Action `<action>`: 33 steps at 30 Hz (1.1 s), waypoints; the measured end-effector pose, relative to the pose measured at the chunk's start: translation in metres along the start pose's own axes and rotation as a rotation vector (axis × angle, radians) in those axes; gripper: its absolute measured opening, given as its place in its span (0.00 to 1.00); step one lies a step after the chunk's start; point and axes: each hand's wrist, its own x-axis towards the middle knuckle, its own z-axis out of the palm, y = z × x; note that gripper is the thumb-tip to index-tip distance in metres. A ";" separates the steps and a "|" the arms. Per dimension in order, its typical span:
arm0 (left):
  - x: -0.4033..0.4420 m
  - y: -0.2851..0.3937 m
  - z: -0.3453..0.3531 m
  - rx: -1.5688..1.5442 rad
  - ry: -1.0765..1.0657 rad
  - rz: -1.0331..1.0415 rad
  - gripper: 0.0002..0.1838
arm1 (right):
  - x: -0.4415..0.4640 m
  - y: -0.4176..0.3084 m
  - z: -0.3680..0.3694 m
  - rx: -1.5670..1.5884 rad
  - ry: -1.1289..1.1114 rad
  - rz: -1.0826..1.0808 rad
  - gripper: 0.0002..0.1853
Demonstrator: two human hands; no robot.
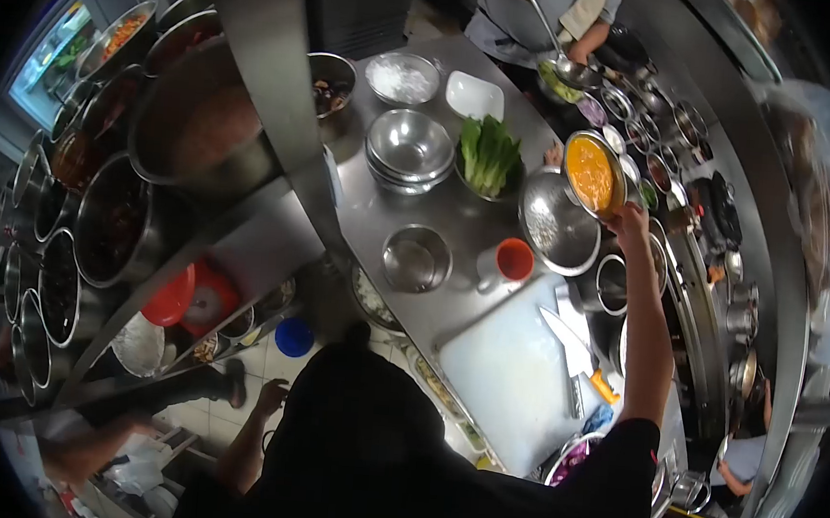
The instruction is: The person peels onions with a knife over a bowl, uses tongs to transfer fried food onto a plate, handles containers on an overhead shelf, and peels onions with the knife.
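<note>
The small bowl (619, 184) of orange liquid (590, 171), at the edge of a wide metal bowl (570, 243), is likely stiff, weighty and sloshy — best gripped by the rim, kept level — with the right hand (628, 219) clasping its near side, the left hand (273, 396) hanging loose, seemingly empty.

At one o'clock, the top edge cuts off a co-worker (520, 24). At two, the bowl of orange liquid (619, 174) hides some fingers of my right hand (628, 220); past four, my sleeve (634, 457) partly covers the purple-filled bowl (556, 461).
</note>
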 end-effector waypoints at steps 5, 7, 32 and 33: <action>-0.039 0.001 -0.019 0.304 0.125 -0.018 0.18 | 0.139 0.029 0.067 -0.011 0.045 -0.039 0.14; -0.062 -0.001 -0.017 0.184 0.227 -0.114 0.18 | 0.131 0.016 0.104 0.192 -0.136 -0.036 0.19; 0.184 0.111 0.076 0.325 -0.311 0.061 0.15 | -0.358 -0.130 0.066 -0.523 -1.292 -0.696 0.22; 0.197 0.130 0.098 0.358 -0.351 0.055 0.15 | -0.422 -0.190 0.032 -0.590 -1.286 -0.329 0.21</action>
